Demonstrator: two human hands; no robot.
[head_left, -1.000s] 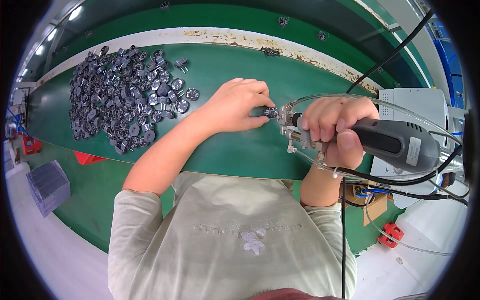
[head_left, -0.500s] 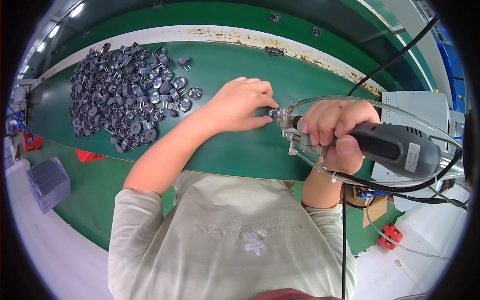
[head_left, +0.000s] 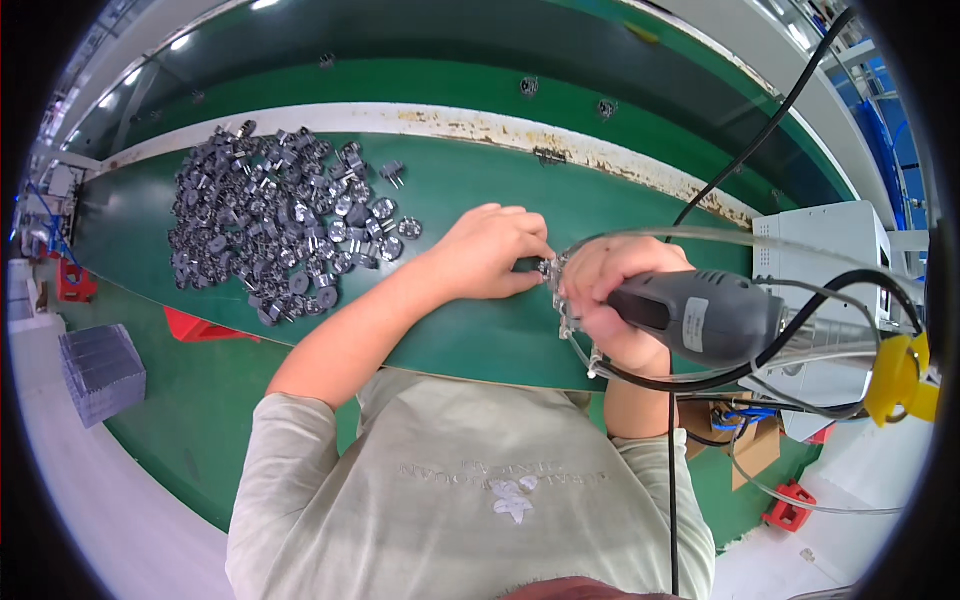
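Head view: green conveyor belt (head_left: 480, 340), rusty white rail (head_left: 560, 150), grey floor (head_left: 110, 470).

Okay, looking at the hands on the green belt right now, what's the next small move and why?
Probably bring the power screwdriver tip squarely onto the small dark part and keep it pinned. The left hand pinches that part on the green belt, the right hand grips the tool right beside it, and the pile of dark parts lies apart.

Grey power screwdriver (head_left: 705, 315) lying level, tip leftward onto small dark part (head_left: 533, 266) on green belt (head_left: 480, 190)
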